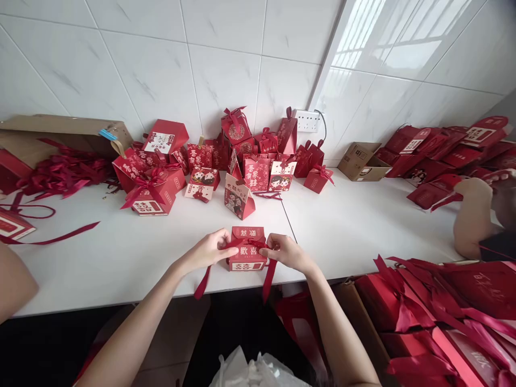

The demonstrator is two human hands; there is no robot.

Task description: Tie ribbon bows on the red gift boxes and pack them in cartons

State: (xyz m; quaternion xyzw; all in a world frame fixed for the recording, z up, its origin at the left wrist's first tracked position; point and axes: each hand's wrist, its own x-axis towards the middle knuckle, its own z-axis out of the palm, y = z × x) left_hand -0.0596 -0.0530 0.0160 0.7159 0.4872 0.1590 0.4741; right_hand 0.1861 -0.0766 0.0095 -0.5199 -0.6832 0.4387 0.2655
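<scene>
A small red gift box (248, 259) with white lettering stands near the front edge of the table, between my hands. Dark red ribbon (269, 280) crosses its top, and two loose ends hang down over the table's edge. My left hand (213, 248) is closed on the ribbon at the box's left side, thumb against the box. On the right side, my right hand (287, 251) pinches the ribbon with thumb and fingers, close to the box's top. The ribbon's crossing at the middle is small, and I cannot make out whether it is knotted.
Several finished red boxes (257, 173) stand along the tiled wall. Loose ribbons (74, 169) lie by a cardboard box (60, 126) at left. A carton of ribboned boxes (415, 301) sits at lower right. Another person's arm (473, 215) reaches in at right; an elbow (16, 282) shows at left.
</scene>
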